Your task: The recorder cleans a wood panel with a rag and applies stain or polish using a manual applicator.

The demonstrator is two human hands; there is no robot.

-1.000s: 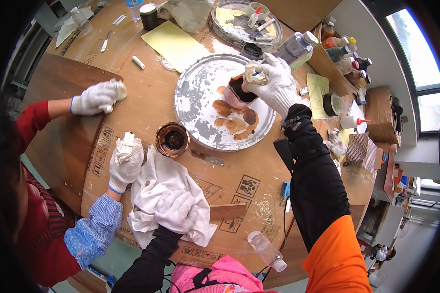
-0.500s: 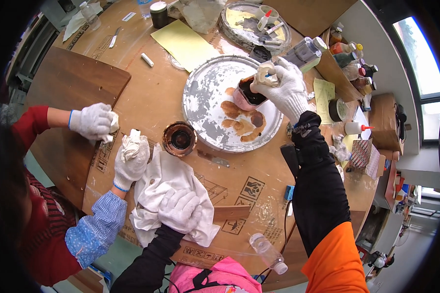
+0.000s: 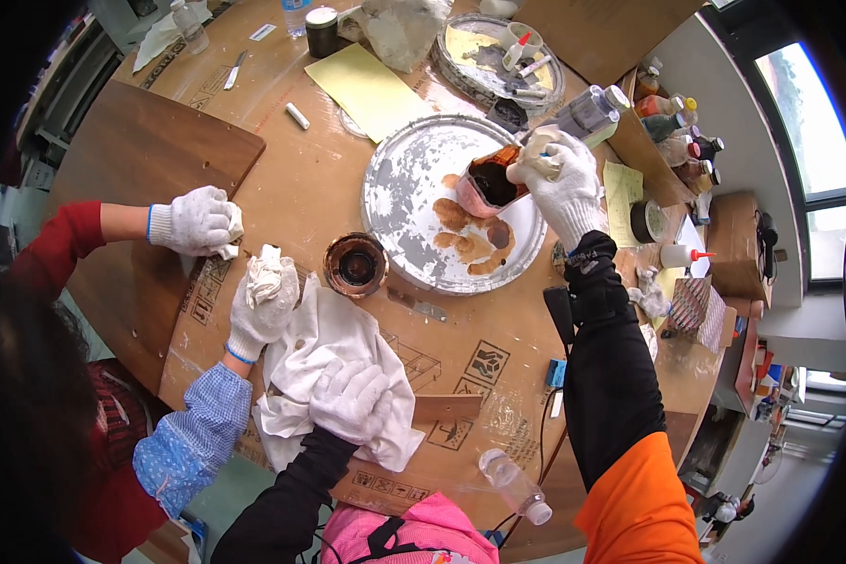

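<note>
A round table (image 3: 282, 179) covered in brown cardboard fills the room; daylight enters through a window (image 3: 804, 122) on the right, beside a wooden shelf (image 3: 653, 155).

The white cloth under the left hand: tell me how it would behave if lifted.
The white cloth lies crumpled in folds, so it would likely sag limp. It looks thin, probably light. The left hand presses it on the cardboard, so it may slide.

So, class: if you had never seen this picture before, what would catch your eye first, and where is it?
First, the round metal tray at centre, spattered white with brown puddles, where the right hand in a white glove tips a small can of brown liquid. Next, below it, the left hand presses on a white cloth beside an open brown-stained tin. At left, another person's two gloved hands clutch rags.
</note>
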